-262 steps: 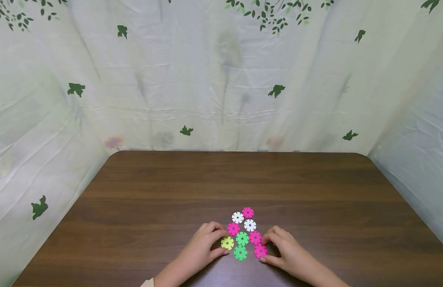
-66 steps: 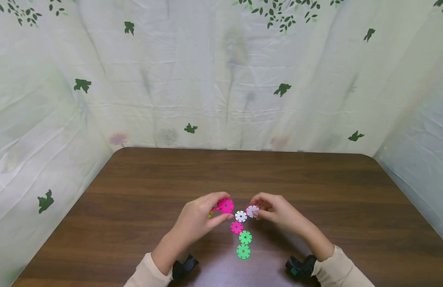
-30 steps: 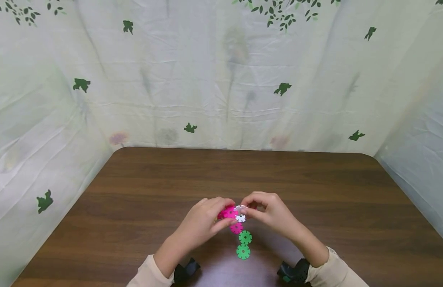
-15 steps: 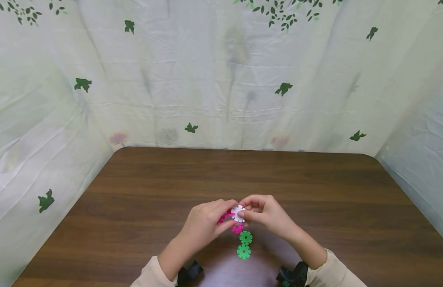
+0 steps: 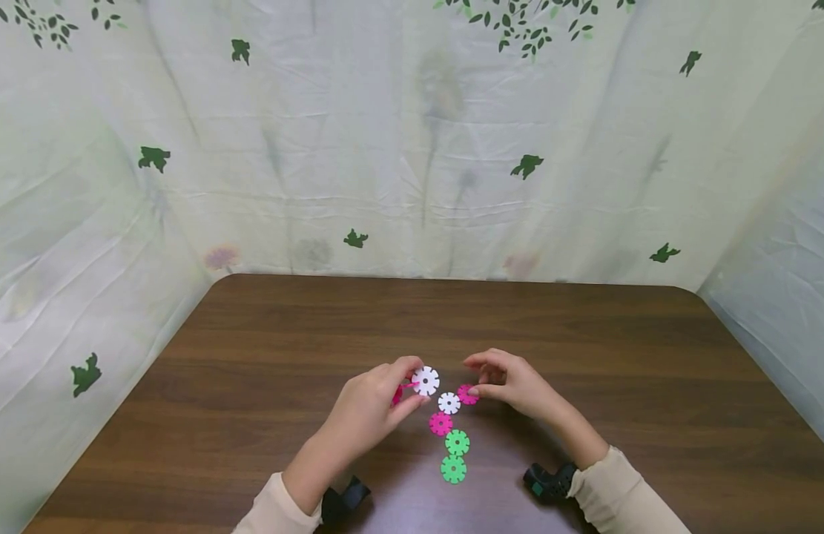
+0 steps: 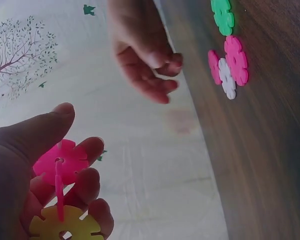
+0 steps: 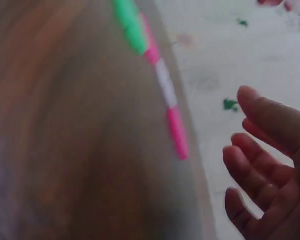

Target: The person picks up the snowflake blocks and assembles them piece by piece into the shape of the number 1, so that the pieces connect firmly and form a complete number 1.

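Observation:
My left hand [image 5: 370, 404] holds a joined chain of slotted plastic discs above the table. A white disc [image 5: 426, 381] is at its upper end, between thumb and fingers in the head view. The left wrist view shows a pink disc [image 6: 70, 162], a second pink disc edge-on [image 6: 59, 192] and a yellow disc [image 6: 50, 222] lower down. My right hand [image 5: 521, 386] holds nothing; its fingers are loosely bent. It hovers over a pink disc [image 5: 466, 395] lying on the table.
Beside that disc lie a white disc [image 5: 449, 403], another pink disc [image 5: 441, 424], and two green discs [image 5: 457, 443] in a line toward me on the brown wooden table [image 5: 285, 334]. A pale patterned cloth [image 5: 412, 148] hangs behind. Black wrist cameras [image 5: 548, 482] sit near both sleeves.
My right hand has let go of the white disc, which is now joined to the left hand's chain, and has drawn back right. My left hand has shifted slightly left. Earlier these discs lay on the table.

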Demonstrator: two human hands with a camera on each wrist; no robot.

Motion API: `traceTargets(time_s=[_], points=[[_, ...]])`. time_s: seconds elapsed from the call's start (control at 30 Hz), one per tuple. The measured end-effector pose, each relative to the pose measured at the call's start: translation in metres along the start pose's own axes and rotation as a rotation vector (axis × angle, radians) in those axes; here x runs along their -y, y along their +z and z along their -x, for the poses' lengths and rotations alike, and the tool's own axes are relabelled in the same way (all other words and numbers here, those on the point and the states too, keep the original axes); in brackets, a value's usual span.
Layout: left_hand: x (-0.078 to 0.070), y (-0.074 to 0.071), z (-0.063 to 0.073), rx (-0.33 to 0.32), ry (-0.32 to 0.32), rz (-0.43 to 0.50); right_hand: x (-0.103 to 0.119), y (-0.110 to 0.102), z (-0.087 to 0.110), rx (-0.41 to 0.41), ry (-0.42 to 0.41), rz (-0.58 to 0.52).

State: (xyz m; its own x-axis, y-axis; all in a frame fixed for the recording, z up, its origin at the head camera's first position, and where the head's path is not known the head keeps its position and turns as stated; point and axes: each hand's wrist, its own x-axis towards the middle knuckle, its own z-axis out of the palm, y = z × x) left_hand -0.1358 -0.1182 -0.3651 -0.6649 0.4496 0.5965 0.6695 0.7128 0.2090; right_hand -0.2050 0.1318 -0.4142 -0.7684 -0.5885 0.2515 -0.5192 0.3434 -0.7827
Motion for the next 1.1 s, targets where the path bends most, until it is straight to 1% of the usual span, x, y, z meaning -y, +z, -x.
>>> traceTargets(time_s=[0.07,0.2,0.3,0.43,0.57,0.7,0.83,0.93,1.0,1.1], points=[[0.0,0.0,0.0,-0.005,0.001,0.003,-0.008,0.002,0.001,0.026,0.02,0.052],[0.001,0.0,0.0,-0.019,0.007,0.028,-0.017,0.007,0.002,0.076,0.031,0.163],[0.001,0.0,0.0,-0.031,0.014,0.047,-0.019,0.009,0.002,0.085,0.037,0.203],[0.001,0.001,0.0,-0.059,0.025,0.052,-0.016,0.009,0.001,0.078,0.058,0.17],[0.001,0.002,0.0,-0.072,0.034,0.046,-0.01,0.005,0.0,0.065,0.037,0.098],[0.0,0.002,0.0,-0.064,0.036,0.041,0.004,0.0,-0.002,0.036,0.032,0.021],[0.0,0.003,0.0,-0.054,0.036,0.037,0.021,-0.004,-0.001,0.001,0.029,-0.029],[-0.001,0.003,0.0,-0.046,0.04,0.035,0.035,-0.006,0.0,-0.023,-0.012,-0.036],[-0.002,0.003,0.0,-0.04,0.042,0.035,0.043,-0.006,0.001,-0.04,-0.067,-0.038],[-0.003,0.004,0.0,-0.035,0.049,0.042,0.054,-0.005,0.003,-0.066,-0.174,-0.038]])
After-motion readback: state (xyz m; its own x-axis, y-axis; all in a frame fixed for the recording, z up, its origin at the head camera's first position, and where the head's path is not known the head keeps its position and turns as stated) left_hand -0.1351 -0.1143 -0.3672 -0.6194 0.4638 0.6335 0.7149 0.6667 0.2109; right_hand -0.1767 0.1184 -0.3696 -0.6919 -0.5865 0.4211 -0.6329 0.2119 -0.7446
